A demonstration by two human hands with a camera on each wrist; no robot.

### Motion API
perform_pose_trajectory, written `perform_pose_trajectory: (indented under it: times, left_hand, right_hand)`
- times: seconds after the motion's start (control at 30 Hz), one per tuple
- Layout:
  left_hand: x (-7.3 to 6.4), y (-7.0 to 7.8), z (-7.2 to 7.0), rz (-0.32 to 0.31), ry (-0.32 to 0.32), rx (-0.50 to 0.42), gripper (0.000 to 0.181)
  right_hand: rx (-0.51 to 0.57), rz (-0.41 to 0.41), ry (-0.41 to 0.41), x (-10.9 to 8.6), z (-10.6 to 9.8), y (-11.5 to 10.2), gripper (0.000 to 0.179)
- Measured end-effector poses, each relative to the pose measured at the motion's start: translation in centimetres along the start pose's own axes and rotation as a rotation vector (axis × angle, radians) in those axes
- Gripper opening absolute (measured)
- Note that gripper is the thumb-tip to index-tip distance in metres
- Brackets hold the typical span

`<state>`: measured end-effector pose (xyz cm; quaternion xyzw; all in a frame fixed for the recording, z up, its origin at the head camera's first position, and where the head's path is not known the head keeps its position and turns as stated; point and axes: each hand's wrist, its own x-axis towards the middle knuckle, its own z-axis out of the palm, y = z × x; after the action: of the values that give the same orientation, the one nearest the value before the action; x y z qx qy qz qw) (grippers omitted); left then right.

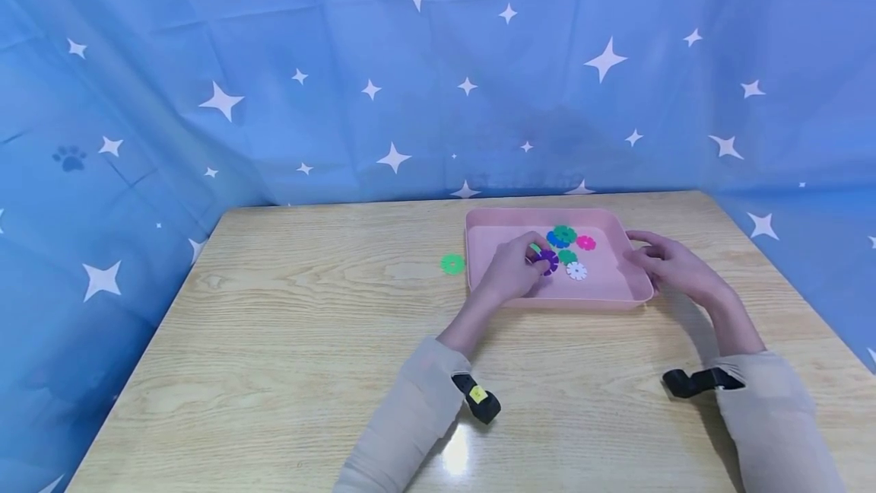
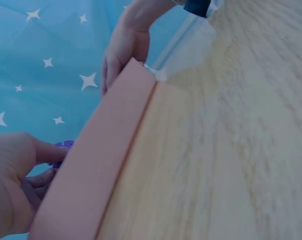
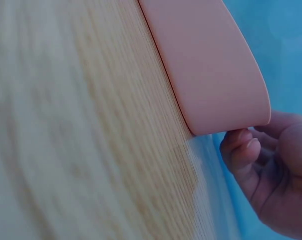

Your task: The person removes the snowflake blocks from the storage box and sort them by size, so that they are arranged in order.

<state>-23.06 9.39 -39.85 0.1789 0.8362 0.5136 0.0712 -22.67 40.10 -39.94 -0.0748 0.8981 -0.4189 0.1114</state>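
Note:
Over the pink tray (image 1: 612,284), my left hand (image 1: 512,271) pinches a purple notched plastic disc (image 1: 550,263) between thumb and fingers. A bit of a green disc (image 1: 535,249) shows by those fingers. In the left wrist view the tray wall partly hides the purple disc (image 2: 68,144). My right hand (image 1: 677,266) holds the tray's right end wall, its curled fingers (image 3: 243,150) against the outside. Inside the tray lie a blue disc (image 1: 556,240), a dark green disc (image 1: 565,233), another green disc (image 1: 567,256), a pink disc (image 1: 586,243) and a white disc (image 1: 577,271).
A light green disc (image 1: 452,264) lies on the wooden table (image 1: 287,341), just outside the tray's left wall. Behind the table hangs a blue curtain (image 1: 342,128) with white stars. Both sleeves carry a black wrist camera (image 1: 482,402).

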Motion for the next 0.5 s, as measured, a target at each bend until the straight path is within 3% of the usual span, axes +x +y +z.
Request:
perform_pose_trajectory:
  times: [0.23, 0.5]
  left_hand:
    - [-0.7, 0.7, -2.0, 0.026, 0.011, -0.036, 0.014]
    - [-1.0, 0.0, -4.5, 0.055, 0.045, -0.041, 0.015]
  right_hand:
    - [0.002, -0.006, 0.0, -0.1, 0.0, 0.1, 0.065]
    - [0.002, 0.005, 0.005, -0.2, 0.0, -0.1, 0.066]
